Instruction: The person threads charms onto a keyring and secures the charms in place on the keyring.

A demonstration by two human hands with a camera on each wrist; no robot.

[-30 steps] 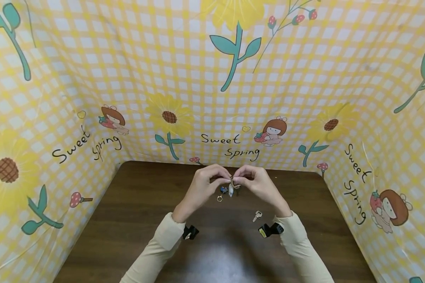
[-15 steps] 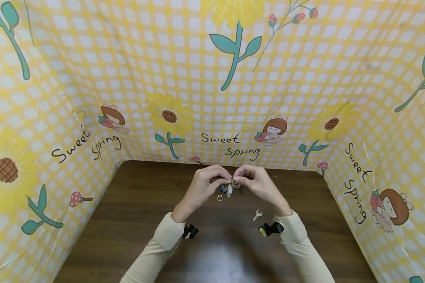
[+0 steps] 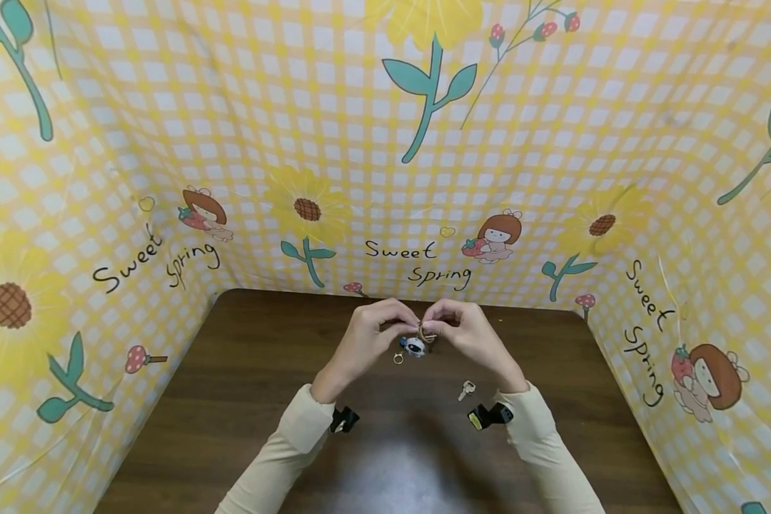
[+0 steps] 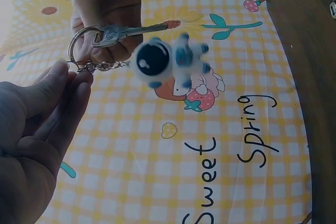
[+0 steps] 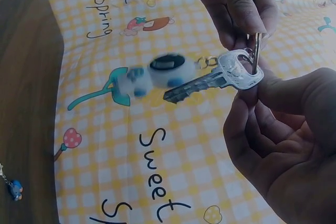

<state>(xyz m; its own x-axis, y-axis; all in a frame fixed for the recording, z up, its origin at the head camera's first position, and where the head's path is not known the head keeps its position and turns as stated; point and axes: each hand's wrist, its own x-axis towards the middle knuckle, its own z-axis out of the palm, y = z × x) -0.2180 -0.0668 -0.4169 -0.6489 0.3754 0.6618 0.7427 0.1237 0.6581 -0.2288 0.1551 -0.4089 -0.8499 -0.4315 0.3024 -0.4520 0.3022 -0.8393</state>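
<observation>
just left of centre in the head frame, the left hand (image 3: 368,332) pinches the metal key ring (image 4: 71,47) between thumb and fingers. under it, a small gold ring (image 3: 398,353) lies on the brown table (image 3: 250,378). then, below the frame's centre, the astronaut charm (image 3: 415,348) hangs from the key ring, near a threaded silver key (image 5: 229,72). further right, the right hand (image 3: 467,330) pinches the same ring, and below it lies a loose key (image 3: 467,388)

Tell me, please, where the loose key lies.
In the head view, the loose key lies on the table, right of centre, below the right hand and just above the black right-wrist camera.
</observation>
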